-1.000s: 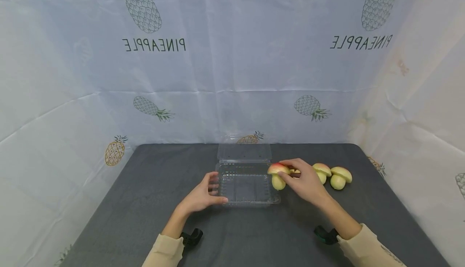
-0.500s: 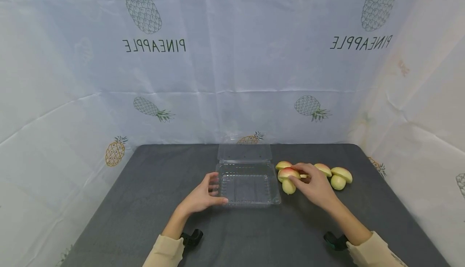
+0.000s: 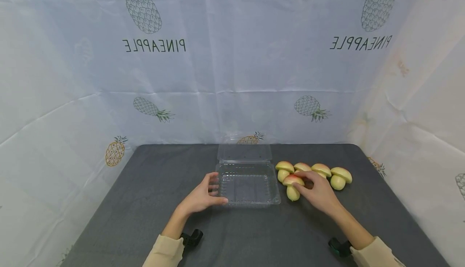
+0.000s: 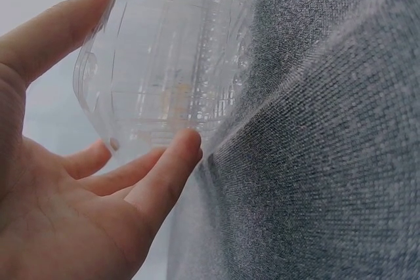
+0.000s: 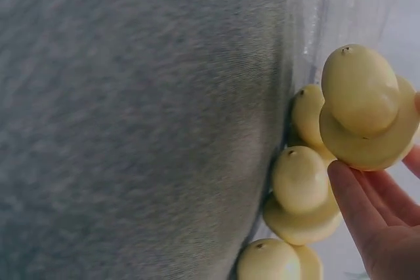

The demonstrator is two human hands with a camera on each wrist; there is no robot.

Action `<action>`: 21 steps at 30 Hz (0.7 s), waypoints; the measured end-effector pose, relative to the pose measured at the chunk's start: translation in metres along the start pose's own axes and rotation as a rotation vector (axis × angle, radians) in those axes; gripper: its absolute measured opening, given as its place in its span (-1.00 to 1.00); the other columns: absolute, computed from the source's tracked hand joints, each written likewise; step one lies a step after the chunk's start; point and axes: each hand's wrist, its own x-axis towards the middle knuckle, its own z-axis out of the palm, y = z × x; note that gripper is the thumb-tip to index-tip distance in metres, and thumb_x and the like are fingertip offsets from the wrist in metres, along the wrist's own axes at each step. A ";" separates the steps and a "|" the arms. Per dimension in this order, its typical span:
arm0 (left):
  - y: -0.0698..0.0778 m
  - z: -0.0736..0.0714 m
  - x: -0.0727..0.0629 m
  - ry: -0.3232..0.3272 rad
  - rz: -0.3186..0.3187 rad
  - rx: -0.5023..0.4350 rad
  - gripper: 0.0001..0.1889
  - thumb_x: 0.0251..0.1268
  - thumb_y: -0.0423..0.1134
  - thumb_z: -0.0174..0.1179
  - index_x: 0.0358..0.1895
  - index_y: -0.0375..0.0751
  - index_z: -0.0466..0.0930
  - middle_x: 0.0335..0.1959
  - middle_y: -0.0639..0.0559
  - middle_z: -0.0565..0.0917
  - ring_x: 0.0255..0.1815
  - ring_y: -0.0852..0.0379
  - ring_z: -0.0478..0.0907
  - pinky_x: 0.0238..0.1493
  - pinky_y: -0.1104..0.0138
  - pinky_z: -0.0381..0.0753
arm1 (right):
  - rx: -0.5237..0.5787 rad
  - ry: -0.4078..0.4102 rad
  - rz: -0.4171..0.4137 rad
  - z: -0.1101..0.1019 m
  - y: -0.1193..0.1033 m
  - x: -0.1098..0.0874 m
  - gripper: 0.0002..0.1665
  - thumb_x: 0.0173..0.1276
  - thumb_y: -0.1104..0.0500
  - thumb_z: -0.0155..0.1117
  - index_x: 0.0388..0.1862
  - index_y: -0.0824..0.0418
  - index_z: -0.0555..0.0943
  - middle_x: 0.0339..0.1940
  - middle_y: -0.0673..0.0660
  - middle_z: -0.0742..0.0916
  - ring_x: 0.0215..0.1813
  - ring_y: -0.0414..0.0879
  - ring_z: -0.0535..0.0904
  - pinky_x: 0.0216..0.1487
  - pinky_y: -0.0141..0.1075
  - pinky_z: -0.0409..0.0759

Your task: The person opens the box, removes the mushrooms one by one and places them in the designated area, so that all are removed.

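My right hand (image 3: 317, 192) pinches a yellow mushroom-shaped piece (image 3: 292, 193) with a reddish cap, just right of a clear plastic clamshell container (image 3: 250, 202). In the right wrist view the held mushroom-shaped piece (image 5: 361, 90) has its rounded stem towards the camera; whether it touches the table cannot be told. Thumb and fingers of my left hand (image 3: 200, 196) touch the container's left side and near-left corner, its palm apart from it. The container's lid stands raised at the back, and its tray holds nothing. In the left wrist view the left fingers (image 4: 167, 178) are nearly straight against the clear wall.
Several similar mushroom-shaped pieces (image 3: 341, 177) lie in a row behind and right of the held one. The dark grey table (image 3: 163, 170) ends at a white pineapple-print cloth (image 3: 247, 69). A black wrist device (image 3: 191, 238) sits at each wrist.
My right hand has moved the mushroom-shaped piece right and towards me, from the container's right edge to beside it, uncovering the row behind. The left hand and container have stayed put.
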 end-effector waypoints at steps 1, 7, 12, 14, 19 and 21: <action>0.000 0.000 0.000 0.001 0.000 0.000 0.06 0.17 -0.15 0.53 0.60 -0.25 -0.03 0.52 -0.34 0.19 0.44 -0.33 0.33 0.32 -0.12 0.48 | -0.002 -0.006 0.006 0.000 0.001 0.000 -0.52 0.43 0.04 0.40 0.19 0.32 0.65 0.07 0.19 0.72 0.02 0.11 0.68 -0.05 -0.10 0.73; 0.001 0.000 0.000 -0.002 0.003 -0.001 0.06 0.17 -0.15 0.53 0.60 -0.26 -0.03 0.52 -0.34 0.18 0.44 -0.33 0.32 0.33 -0.11 0.48 | -0.004 -0.047 0.037 0.000 0.005 -0.003 -0.50 0.44 0.00 0.39 0.21 0.29 0.64 0.11 0.19 0.71 0.06 0.11 0.69 -0.01 -0.09 0.72; 0.001 0.000 0.001 -0.007 0.006 0.001 0.06 0.18 -0.15 0.53 0.60 -0.25 -0.03 0.52 -0.34 0.18 0.44 -0.33 0.32 0.33 -0.11 0.48 | -0.003 -0.066 0.034 0.002 0.009 -0.006 -0.49 0.44 0.00 0.39 0.21 0.29 0.63 0.12 0.19 0.71 0.07 0.11 0.68 0.02 -0.01 0.70; 0.001 -0.001 0.001 -0.011 0.006 0.004 0.06 0.18 -0.14 0.53 0.60 -0.25 -0.03 0.52 -0.34 0.18 0.44 -0.33 0.32 0.33 -0.11 0.48 | -0.004 -0.076 0.028 0.003 0.011 -0.006 -0.49 0.45 -0.01 0.38 0.21 0.29 0.63 0.13 0.18 0.70 0.07 0.11 0.68 0.02 0.02 0.70; -0.001 -0.002 0.000 -0.023 0.007 0.010 0.06 0.20 -0.14 0.51 0.61 -0.23 -0.05 0.52 -0.33 0.18 0.44 -0.34 0.31 0.32 -0.12 0.49 | -0.009 -0.096 0.023 0.003 0.014 -0.006 -0.48 0.48 -0.03 0.33 0.24 0.29 0.61 0.15 0.19 0.69 0.08 0.13 0.67 0.02 0.07 0.68; -0.001 -0.002 0.000 -0.026 0.007 0.012 0.06 0.21 -0.13 0.51 0.61 -0.23 -0.06 0.52 -0.33 0.17 0.44 -0.35 0.31 0.31 -0.12 0.49 | -0.013 -0.097 0.024 0.003 0.014 -0.006 -0.47 0.48 -0.04 0.33 0.24 0.28 0.61 0.15 0.19 0.69 0.08 0.13 0.67 0.02 0.06 0.68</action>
